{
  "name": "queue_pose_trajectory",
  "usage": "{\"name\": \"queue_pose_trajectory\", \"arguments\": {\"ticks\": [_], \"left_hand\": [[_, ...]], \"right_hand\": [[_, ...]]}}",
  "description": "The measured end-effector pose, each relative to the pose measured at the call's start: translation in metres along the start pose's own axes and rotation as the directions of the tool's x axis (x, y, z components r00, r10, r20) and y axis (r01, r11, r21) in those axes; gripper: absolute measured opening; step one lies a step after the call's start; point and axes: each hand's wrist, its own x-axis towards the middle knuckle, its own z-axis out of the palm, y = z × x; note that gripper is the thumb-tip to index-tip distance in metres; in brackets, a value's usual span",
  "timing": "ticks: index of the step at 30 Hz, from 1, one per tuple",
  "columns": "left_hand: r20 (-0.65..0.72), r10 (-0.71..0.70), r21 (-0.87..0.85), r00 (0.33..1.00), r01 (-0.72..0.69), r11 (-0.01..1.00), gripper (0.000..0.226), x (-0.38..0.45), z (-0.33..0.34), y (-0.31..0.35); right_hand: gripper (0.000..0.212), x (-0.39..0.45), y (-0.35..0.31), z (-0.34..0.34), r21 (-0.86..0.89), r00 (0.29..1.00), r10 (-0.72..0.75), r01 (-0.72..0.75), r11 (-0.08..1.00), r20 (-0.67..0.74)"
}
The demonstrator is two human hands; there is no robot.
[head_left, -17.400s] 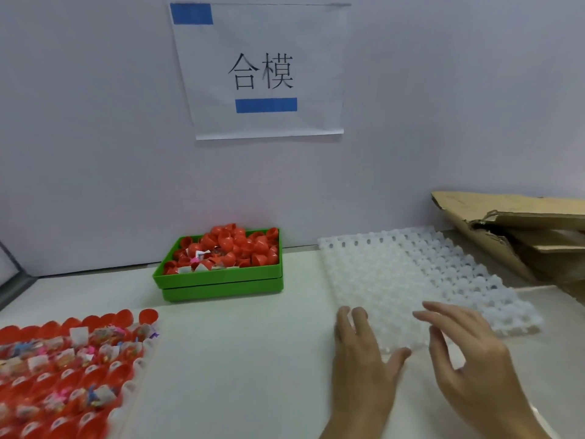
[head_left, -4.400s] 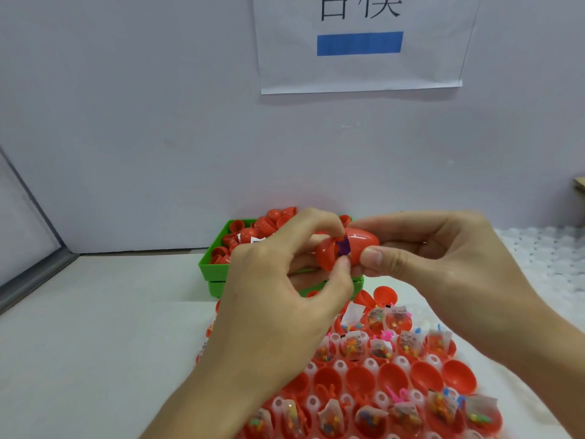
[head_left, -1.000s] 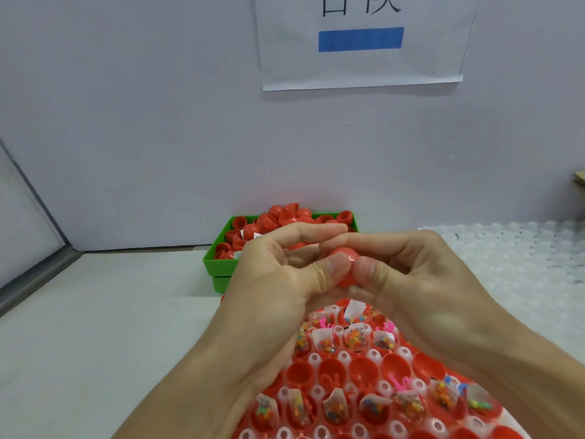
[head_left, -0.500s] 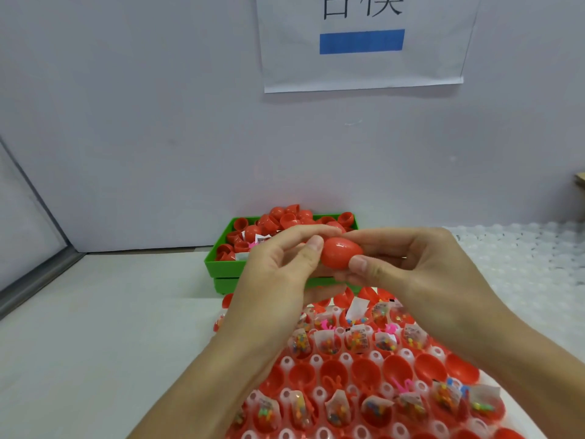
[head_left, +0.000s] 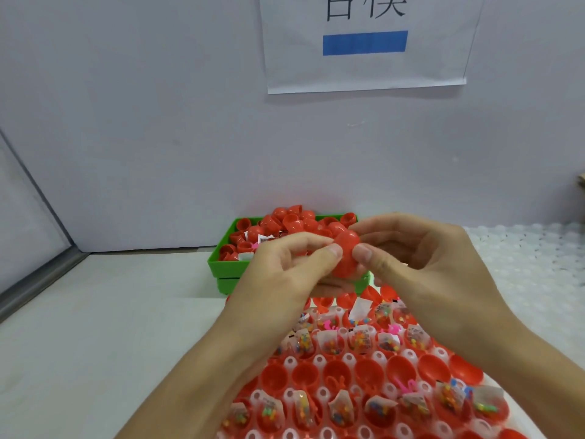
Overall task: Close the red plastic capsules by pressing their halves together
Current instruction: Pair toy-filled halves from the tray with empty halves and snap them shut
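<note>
Single head-worn wide-angle view, no second camera to overlap. Looks forward and down across the tabletop (head_left: 95, 327) toward the back wall (head_left: 158, 122). Close range: hands (head_left: 285, 270) sit mid-frame, forearms enter from the bottom edge, wall sign (head_left: 364, 68) cropped by the top edge.
</note>
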Motion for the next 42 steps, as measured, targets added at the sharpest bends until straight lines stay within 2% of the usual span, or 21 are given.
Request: {"name": "queue_pose_trajectory", "arguments": {"ticks": [3,5,8,10,13,16,17,19,21,22,24,27,29,31,34,36,38,40,42], "left_hand": [[0.102,-0.067,-0.165,0.992,0.083,0.983,0.026,-0.001,0.002,0.003],[0.11,-0.079,-0.212,0.991,0.102,0.972,0.028,-0.001,0.003,0.004],[0.043,-0.114,-0.285,0.993,0.121,0.951,0.04,-0.001,0.004,0.004],[-0.018,-0.127,-0.305,0.992,0.115,0.945,0.042,0.0,0.005,0.004],[-0.093,-0.099,-0.199,0.991,0.079,0.977,0.046,-0.002,0.007,0.001],[-0.16,-0.037,-0.005,0.986,0.037,0.999,0.054,-0.004,0.008,0.0],[-0.179,-0.001,0.076,0.984,0.015,0.997,0.055,-0.004,0.008,0.001],[-0.203,0.102,0.228,0.974,-0.055,0.972,0.048,-0.005,0.007,0.001],[-0.18,0.195,0.296,0.964,-0.136,0.946,0.044,-0.005,0.006,0.003],[-0.153,0.227,0.305,0.962,-0.172,0.937,0.046,-0.005,0.006,0.003],[-0.107,0.275,0.298,0.956,-0.233,0.926,0.045,-0.005,0.007,0.002],[-0.104,0.314,0.313,0.944,-0.268,0.911,0.044,-0.005,0.009,0.002],[-0.125,0.331,0.325,0.935,-0.276,0.904,0.043,-0.005,0.01,0.001],[-0.153,0.368,0.373,0.917,-0.291,0.881,0.039,-0.006,0.01,0.0],[-0.144,0.446,0.52,0.884,-0.315,0.794,0.034,-0.006,0.009,0.0],[-0.081,0.481,0.618,0.873,-0.334,0.712,0.038,-0.006,0.009,0.0],[-0.023,0.444,0.644,0.896,-0.326,0.692,0.049,-0.005,0.009,-0.002],[0.019,0.351,0.663,0.936,-0.275,0.697,0.064,-0.004,0.005,-0.008],[0.08,0.228,0.736,0.97,-0.212,0.643,0.067,-0.002,-0.007,-0.017]], "right_hand": [[0.023,0.0,-0.004,0.001,-0.012,1.0,-0.015,0.015,1.0,-0.012],[0.024,0.001,-0.006,0.0,-0.029,1.0,-0.01,0.009,1.0,-0.024],[0.02,0.001,-0.004,-0.003,-0.024,1.0,0.01,-0.01,1.0,0.01],[0.033,-0.001,-0.003,-0.003,-0.043,0.999,0.02,-0.018,0.999,0.041],[0.041,-0.003,-0.004,0.003,-0.14,0.998,-0.016,0.024,0.99,0.059],[0.034,-0.002,-0.001,0.004,-0.131,0.999,-0.032,0.033,0.991,0.012],[0.03,-0.002,0.0,0.003,-0.076,1.0,-0.011,0.01,0.997,-0.003],[0.021,0.001,0.003,0.002,0.176,0.995,0.097,-0.097,0.98,0.013],[0.028,0.001,0.005,0.001,0.448,0.967,0.227,-0.255,0.857,0.117],[0.031,0.0,0.006,0.002,0.521,0.953,0.253,-0.303,0.798,0.166],[0.033,-0.001,0.006,0.004,0.591,0.936,0.265,-0.351,0.726,0.232],[0.035,-0.001,0.004,0.005,0.623,0.932,0.251,-0.362,0.693,0.262],[0.037,0.0,0.004,0.004,0.617,0.93,0.264,-0.368,0.695,0.257],[0.035,0.0,0.003,0.002,0.563,0.93,0.28,-0.367,0.74,0.238],[0.022,-0.001,-0.002,0.002,0.299,0.955,0.256,-0.291,0.909,0.151],[0.015,-0.002,-0.004,0.004,0.083,0.967,0.235,-0.243,0.966,0.1],[0.014,-0.001,-0.005,0.004,-0.029,0.969,0.239,-0.238,0.971,0.064],[0.016,0.002,-0.003,-0.002,-0.033,0.962,0.271,-0.27,0.962,0.032],[0.017,0.007,-0.003,-0.015,0.009,0.947,0.321,-0.321,0.947,-0.027]]}}
